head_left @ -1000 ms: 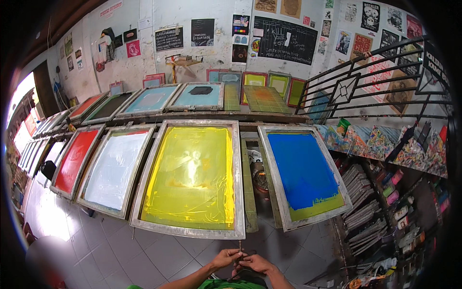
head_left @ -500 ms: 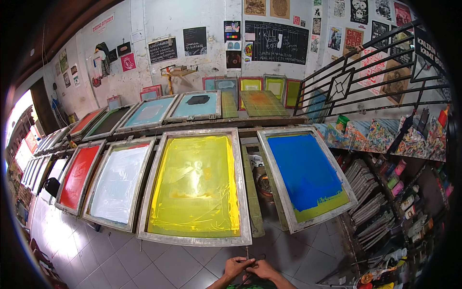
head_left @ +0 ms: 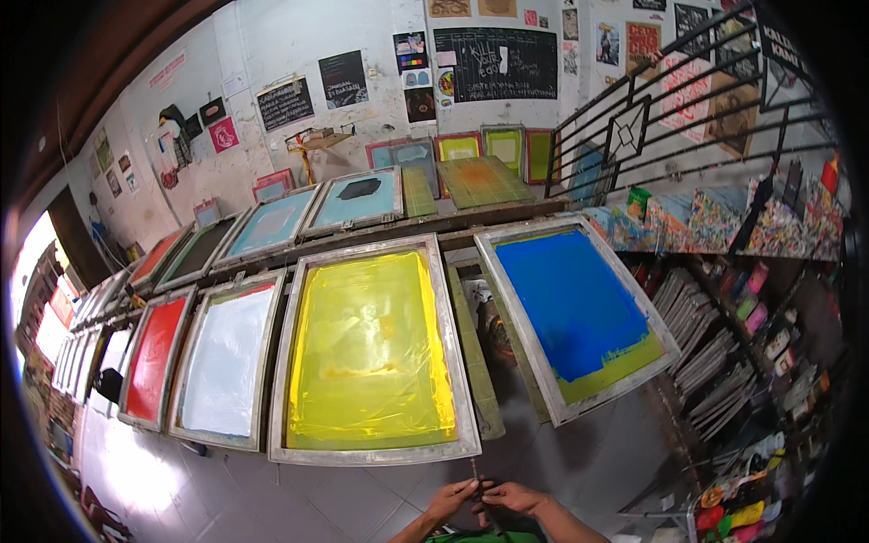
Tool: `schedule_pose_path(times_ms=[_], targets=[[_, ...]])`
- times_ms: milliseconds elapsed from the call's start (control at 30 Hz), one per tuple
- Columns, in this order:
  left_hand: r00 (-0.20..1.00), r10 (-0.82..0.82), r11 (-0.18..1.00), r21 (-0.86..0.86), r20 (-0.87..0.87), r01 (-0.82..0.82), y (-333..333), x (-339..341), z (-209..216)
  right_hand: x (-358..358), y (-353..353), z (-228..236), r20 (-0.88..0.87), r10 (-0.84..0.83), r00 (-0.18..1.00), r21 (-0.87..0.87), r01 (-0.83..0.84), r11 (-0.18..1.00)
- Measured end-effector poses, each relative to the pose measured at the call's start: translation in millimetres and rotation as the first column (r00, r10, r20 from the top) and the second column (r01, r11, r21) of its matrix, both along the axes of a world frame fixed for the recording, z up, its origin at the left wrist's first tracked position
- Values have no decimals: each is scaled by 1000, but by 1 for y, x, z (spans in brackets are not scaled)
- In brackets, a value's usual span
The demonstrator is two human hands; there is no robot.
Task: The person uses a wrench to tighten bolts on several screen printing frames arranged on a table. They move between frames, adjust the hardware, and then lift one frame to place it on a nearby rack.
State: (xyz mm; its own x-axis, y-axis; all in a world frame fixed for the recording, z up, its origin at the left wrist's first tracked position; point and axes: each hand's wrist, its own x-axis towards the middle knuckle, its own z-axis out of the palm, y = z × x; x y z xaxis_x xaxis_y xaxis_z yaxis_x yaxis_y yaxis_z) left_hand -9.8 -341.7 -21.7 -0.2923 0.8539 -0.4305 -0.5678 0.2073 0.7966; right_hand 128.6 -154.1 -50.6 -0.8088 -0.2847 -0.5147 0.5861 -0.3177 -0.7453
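Observation:
My left hand (head_left: 452,497) and my right hand (head_left: 512,499) are close together at the lower middle, just below the near right corner of a metal-framed yellow-green printing screen (head_left: 367,362). Both hands have their fingers pinched together. A thin rod (head_left: 474,468) rises above my fingertips toward that corner; whether it is fixed to the frame I cannot tell. A small brownish piece (head_left: 483,519) hangs between the hands, too small to make out. Yellow ink is smeared along the screen's edges.
Right of the yellow screen, a blue-inked screen (head_left: 570,308) is tilted. To the left stand a whitish screen (head_left: 226,362) and a red one (head_left: 154,362). A rear row holds more screens. A rack of stacked grey frames (head_left: 715,380) and ink containers (head_left: 747,514) are at right.
The view has shifted and tilted a little. My hands have moved slightly apart and changed their finger hold, and the brownish piece now shows below them.

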Motion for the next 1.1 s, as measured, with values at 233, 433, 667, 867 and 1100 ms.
schedule_pose_path(times_ms=[233, 433, 667, 867, 1100], targets=[[932, -56, 954, -294, -358, -55, 17, 8, 18, -3, -14, 11, 50, -76, 996, 590, 32, 807], [871, -27, 866, -447, -490, -224, 22, 16, 65, -9, -46, 61, -162, -75, 984, 902, 178, 394], [867, 15, 885, -398, -498, -244, 16, 13, 10, 5, -54, 10, -205, -226, 952, 644, 305, 702], [869, -55, 889, -420, -491, -181, 21, 13, 15, 7, -5, -13, -261, -14, 965, 207, 71, 976], [964, -47, 937, -346, -262, -48, 16, 14, 11, -1, 32, 40, -135, 216, 967, 148, -196, 969]])
